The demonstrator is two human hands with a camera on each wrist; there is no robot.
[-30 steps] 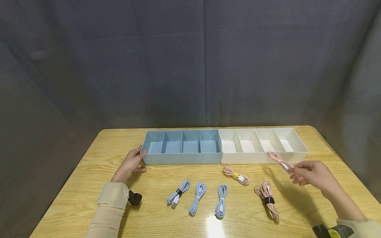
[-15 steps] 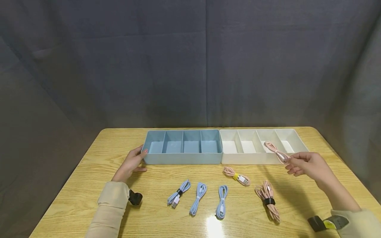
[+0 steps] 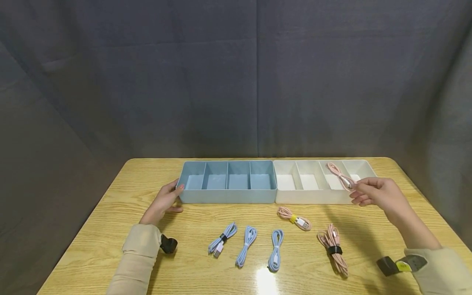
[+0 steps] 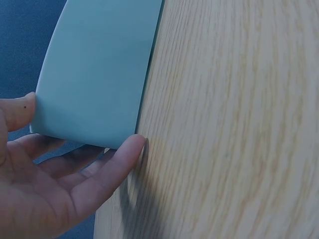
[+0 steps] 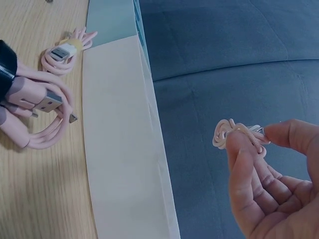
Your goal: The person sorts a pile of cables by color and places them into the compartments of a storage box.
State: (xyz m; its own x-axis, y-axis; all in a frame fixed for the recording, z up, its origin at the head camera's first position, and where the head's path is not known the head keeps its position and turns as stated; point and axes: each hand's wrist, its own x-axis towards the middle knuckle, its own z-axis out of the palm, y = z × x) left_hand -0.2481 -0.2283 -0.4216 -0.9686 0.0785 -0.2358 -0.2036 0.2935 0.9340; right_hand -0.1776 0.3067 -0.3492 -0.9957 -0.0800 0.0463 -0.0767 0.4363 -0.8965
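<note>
My right hand (image 3: pixel 380 196) pinches a coiled pink charging cable (image 3: pixel 337 173) between thumb and fingertips. In the head view the coil overlaps the third compartment of the white divided box (image 3: pixel 313 197). The right wrist view has the pinched pink cable (image 5: pixel 222 134) out past the box's rim, against the dark cloth. My left hand (image 3: pixel 165 200) holds the left end of the blue divided box (image 3: pixel 228 196). Its thumb lies at the rim and its fingers run along the end wall, as the left wrist view shows; the little finger (image 4: pixel 130 149) reaches the bottom corner.
On the wooden table (image 3: pixel 184 274) lie two pink cables, one with a yellow tie (image 3: pixel 293 218) and a thicker one with a black strap (image 3: pixel 333 250). Left of them are three blue cables (image 3: pixel 246 246). A dark curtain (image 3: pixel 221 82) hangs behind the boxes.
My right hand has carried the pink cable away from me and slightly left, from in front of the white box to over its third compartment. The left hand stays at the blue box.
</note>
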